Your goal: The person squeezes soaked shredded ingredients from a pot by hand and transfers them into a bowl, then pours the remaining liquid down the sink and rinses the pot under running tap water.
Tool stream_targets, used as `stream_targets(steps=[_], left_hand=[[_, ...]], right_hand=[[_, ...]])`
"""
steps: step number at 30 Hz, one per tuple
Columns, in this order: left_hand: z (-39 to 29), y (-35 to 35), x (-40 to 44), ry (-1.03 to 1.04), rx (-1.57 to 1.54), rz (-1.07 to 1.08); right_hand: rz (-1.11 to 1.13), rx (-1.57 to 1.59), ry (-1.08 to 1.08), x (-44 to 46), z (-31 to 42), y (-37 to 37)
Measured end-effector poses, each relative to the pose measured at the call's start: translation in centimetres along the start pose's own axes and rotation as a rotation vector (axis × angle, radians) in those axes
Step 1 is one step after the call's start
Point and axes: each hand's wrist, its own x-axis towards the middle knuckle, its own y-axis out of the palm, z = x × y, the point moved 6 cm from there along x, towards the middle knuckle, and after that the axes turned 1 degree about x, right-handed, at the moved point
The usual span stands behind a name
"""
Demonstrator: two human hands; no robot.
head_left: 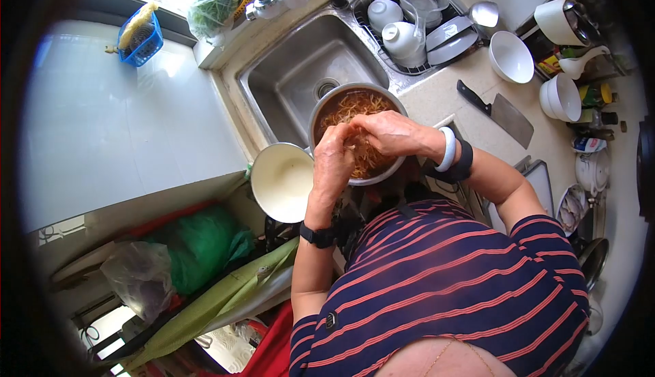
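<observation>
A round metal bowl [402, 109] holds thin brownish strips [374, 167] in reddish-brown liquid. It stands at the near edge of the sink. Above the strips my left hand [334, 158] and my right hand [394, 133] come together, fingertips meeting over the middle of the bowl. Both hands have their fingers curled and closed. What lies between the fingers is hidden from this angle. Close beside my left hand is a white basin [281, 182] with a pale inside.
Behind the bowl lies a steel sink [293, 56] with a tap [263, 5]. A dish rack [409, 70] holds bowls and a jug. On the right counter lie a cleaver [505, 114] and a white bowl [511, 57]. A blue basket [142, 46] sits at far left.
</observation>
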Motion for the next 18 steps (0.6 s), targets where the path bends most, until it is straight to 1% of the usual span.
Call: stream_targets(steps=[1,4,5,6,8,10,11,12,14,15,16,18], left_hand=[[0.1,0.1,0.0,0.002,0.001,-0.002],[0.7,0.7,0.0,0.035,0.027,0.018],[0.9,1.1,-0.1,0.037,0.038,0.083],[1.1,1.4,-0.3,0.038,0.049,0.148],[1.5,1.2,-0.4,0.06,0.043,0.155],[2.2,0.6,-0.1,0.035,0.109,0.159],[2.9,0.3,0.2,-0.013,0.086,0.12],[3.4,0.5,0.5,-0.015,0.085,0.119],[5.1,0.3,1.1,-0.08,-0.001,-0.003],[6.8,0.9,1.2,-0.17,-0.007,0.003],[7.6,1.4,1.4,-0.17,-0.006,0.001],[9.5,2.4,1.5,-0.279,-0.036,-0.047]], right_hand=[[0.045,-0.022,0.013,0.0,0.0,0.2],[0.04,-0.008,-0.013,0.2,-0.8,0.7],[0.04,-0.009,-0.013,0.2,-1.2,0.8],[0.029,-0.051,0.003,0.2,-1.7,0.9],[0.021,-0.092,0.02,0.2,-2.3,0.8],[-0.042,-0.047,-0.037,0.4,-2.5,0.1],[-0.074,-0.042,-0.025,0.5,-3.1,0.0],[-0.072,-0.042,-0.025,0.6,-3.7,0.2],[-0.154,0.096,-0.011,1.0,-5.5,0.2],[-0.095,0.119,0.034,1.3,-6.7,0.6],[-0.095,0.118,0.032,1.7,-7.2,0.7],[-0.038,0.234,0.197,1.9,-8.8,1.5]])
